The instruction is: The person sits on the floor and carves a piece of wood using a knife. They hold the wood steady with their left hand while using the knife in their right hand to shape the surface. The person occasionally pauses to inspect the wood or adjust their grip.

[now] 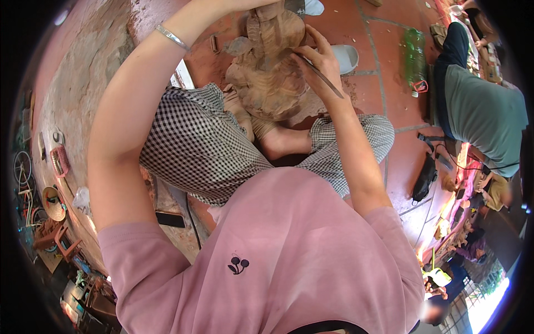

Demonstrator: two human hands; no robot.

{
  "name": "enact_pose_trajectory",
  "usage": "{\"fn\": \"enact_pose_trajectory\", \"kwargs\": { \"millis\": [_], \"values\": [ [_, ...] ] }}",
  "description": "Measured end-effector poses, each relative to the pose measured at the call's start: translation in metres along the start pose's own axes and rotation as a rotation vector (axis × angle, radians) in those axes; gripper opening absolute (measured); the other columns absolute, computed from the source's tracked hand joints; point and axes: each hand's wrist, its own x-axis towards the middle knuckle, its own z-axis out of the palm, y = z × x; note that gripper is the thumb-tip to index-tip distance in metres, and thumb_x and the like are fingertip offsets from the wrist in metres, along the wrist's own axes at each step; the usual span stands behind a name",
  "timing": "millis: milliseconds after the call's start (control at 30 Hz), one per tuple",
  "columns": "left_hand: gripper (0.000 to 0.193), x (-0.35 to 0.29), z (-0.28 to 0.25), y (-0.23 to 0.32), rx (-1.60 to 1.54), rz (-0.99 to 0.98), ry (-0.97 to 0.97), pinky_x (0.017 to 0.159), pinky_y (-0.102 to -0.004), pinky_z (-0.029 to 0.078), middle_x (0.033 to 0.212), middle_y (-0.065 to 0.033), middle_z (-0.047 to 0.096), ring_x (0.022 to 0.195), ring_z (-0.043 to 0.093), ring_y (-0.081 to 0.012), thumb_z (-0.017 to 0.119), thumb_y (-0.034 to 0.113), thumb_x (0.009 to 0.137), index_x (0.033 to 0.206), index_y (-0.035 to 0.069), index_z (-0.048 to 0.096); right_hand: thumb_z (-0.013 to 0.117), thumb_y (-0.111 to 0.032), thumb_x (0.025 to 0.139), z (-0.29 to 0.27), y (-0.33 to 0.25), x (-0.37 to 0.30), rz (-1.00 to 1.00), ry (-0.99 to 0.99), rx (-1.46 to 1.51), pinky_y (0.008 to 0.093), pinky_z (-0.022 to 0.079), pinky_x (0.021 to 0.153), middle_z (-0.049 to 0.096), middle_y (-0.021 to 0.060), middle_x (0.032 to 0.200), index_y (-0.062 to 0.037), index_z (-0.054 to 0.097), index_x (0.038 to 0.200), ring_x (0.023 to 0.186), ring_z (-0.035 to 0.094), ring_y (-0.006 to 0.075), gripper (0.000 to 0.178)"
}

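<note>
A brown carved wooden piece [267, 83], with rounded lobes and grooved, layered surfaces, stands between my crossed legs. My right hand [321, 62] is at its right side, fingers closed round a thin, dark, slightly curved strip-like tool [325, 79]. One end of that tool meets the wood, while the other runs back along my palm toward the wrist. My left arm reaches over the far end of the carving. Only part of my left hand [257, 3] shows at the top edge, by the top of the wood; its fingers are cut off from view.
A pale sandal [347, 59] lies right of the carving, and a green plastic bottle [414, 61] farther right on the red tiles. A phone [170, 219] and a dark cable [192, 222] are by my left hip. Another person [484, 114] sits at the right, near a black bag [425, 177].
</note>
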Motion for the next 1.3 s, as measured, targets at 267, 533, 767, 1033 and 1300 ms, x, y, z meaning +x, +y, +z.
{"fn": "enact_pose_trajectory", "kwargs": {
  "millis": [267,533,767,1033,1300],
  "values": [
    [0.047,-0.002,0.002,0.0,0.036,-0.019,-0.003,0.096,-0.0422,0.051,0.114,-0.0164,0.067,0.11,0.063,-0.0345,0.072,0.032,0.078,0.117,0.007,0.067,0.075,-0.01,0.084,-0.011,0.005,0.008,0.031,-0.105,0.067,0.0379,0.059,0.08,0.066,0.0195,0.125,-0.0056,0.072,0.095,0.102,0.07,0.0342,0.012],
    [0.046,0.0,0.002,0.002,0.028,-0.026,-0.014,0.097,-0.0423,0.051,0.115,-0.017,0.067,0.112,0.063,-0.0347,0.07,0.031,0.078,0.117,0.007,0.067,0.072,-0.006,0.087,-0.009,0.007,0.011,0.035,-0.106,0.087,0.0382,0.059,0.082,0.069,0.0202,0.117,-0.0048,0.072,0.096,0.107,0.069,0.0331,0.009],
    [0.045,0.002,0.002,0.001,0.033,-0.031,-0.017,0.097,-0.0423,0.051,0.114,-0.0161,0.068,0.111,0.063,-0.0344,0.07,0.031,0.078,0.116,0.007,0.067,0.071,-0.001,0.086,-0.012,0.001,0.012,-0.007,-0.109,0.002,0.0361,0.06,0.079,0.072,0.0191,0.11,-0.0015,0.07,0.095,0.103,0.071,0.0324,0.009],
    [0.045,0.002,0.004,0.003,0.022,-0.02,-0.002,0.096,-0.042,0.051,0.114,-0.0156,0.068,0.11,0.063,-0.0343,0.071,0.031,0.078,0.116,0.007,0.067,0.073,-0.006,0.085,-0.012,0.003,0.004,-0.057,-0.057,-0.01,0.0362,0.059,0.075,0.07,0.0195,0.113,-0.0016,0.067,0.097,0.094,0.072,0.0333,0.014],
    [0.047,0.001,0.001,0.005,0.002,-0.023,-0.033,0.097,-0.042,0.051,0.114,-0.0164,0.068,0.111,0.063,-0.0344,0.071,0.031,0.079,0.117,0.006,0.067,0.075,-0.004,0.085,-0.005,0.014,-0.01,0.191,-0.004,0.359,0.0331,0.058,0.079,0.067,0.0183,0.123,0.0002,0.069,0.093,0.099,0.071,0.0291,0.011]
  ]
}}
